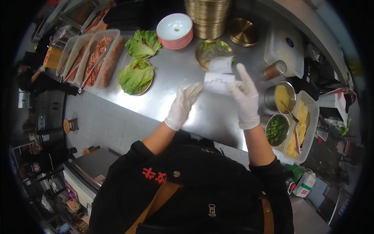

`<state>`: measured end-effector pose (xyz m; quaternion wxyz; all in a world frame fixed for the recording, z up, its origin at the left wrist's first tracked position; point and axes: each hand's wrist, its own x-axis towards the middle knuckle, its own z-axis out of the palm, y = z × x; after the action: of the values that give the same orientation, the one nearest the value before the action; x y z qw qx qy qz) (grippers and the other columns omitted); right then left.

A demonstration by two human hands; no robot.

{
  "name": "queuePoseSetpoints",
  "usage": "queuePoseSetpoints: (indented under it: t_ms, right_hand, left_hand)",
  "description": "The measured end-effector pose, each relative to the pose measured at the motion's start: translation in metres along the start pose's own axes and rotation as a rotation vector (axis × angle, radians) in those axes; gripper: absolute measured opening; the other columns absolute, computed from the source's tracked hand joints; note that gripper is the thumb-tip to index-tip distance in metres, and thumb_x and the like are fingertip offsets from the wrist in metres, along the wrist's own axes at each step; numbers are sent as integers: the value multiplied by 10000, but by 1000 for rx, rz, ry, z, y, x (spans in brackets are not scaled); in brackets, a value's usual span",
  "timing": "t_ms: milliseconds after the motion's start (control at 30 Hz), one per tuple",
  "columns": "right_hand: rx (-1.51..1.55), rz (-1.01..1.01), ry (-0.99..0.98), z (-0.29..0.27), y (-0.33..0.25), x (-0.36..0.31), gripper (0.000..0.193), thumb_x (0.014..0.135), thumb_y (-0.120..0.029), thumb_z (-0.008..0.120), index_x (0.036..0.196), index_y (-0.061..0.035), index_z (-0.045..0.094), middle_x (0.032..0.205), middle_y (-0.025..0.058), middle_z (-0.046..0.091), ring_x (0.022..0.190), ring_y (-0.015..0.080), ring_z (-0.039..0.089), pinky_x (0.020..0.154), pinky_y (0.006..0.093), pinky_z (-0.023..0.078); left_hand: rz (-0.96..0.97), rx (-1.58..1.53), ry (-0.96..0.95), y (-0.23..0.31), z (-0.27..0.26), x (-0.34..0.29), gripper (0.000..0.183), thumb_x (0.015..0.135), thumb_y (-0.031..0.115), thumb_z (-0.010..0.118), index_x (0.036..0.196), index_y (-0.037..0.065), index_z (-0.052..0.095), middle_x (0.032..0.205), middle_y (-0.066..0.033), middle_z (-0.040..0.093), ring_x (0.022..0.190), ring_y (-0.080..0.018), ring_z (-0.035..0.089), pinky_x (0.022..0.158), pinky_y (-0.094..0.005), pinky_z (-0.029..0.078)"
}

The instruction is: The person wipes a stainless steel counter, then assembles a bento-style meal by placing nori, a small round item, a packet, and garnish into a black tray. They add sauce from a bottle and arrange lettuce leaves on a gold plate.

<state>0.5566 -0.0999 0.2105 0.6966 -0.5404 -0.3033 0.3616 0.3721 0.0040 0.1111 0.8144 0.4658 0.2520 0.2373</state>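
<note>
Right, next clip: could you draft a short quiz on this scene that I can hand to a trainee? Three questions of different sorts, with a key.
1. Open question: what lies between the fingertips of the left hand and those of the right hand?
2. True or false: the stack of pink bowls stands to the left of the tall gold stack.
3. Fill in the blank: the metal pot next to the chopped greens holds something ____ in colour.

Key:
1. A white paper slip.
2. True.
3. Yellow.
</note>
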Motion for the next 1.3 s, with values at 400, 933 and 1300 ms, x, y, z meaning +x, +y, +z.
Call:
queuePoseSetpoints:
  t_ms: [400, 933, 1300]
  right_hand:
    - [-110, 312, -126, 105, 36, -25, 853, 936, 77, 564, 1595, -64, 40, 1161, 161, 657, 1052, 179, 636, 969, 336, 501]
    - [-255, 305, 101, 132, 36, -10, 447, 955, -140, 664, 1362, 13, 556, 997, 40, 685, 821, 60, 567, 724, 211, 462]
    - [-208, 294, 136, 131, 42, -5, 129, 916, -178, 717, 938, -53, 695, 781, -17, 633, 659, 46, 521, 615, 207, 416]
  left_hand:
    - [-213, -652, -324, 85, -68, -3, 967, 961, 736, 164, 1504, -51, 311, 1508, -250, 403, 1394, -353, 406, 1180, -458, 292]
    - [-268, -530, -330, 112, -105, -7, 1023, 914, 813, 232, 1459, -39, 385, 1441, -178, 498, 1334, -290, 489, 1147, -408, 347]
    - [-266, -434, -336, 115, -88, -15, 1057, 895, 822, 289, 1471, -62, 349, 1458, -198, 477, 1341, -307, 485, 1148, -442, 343]
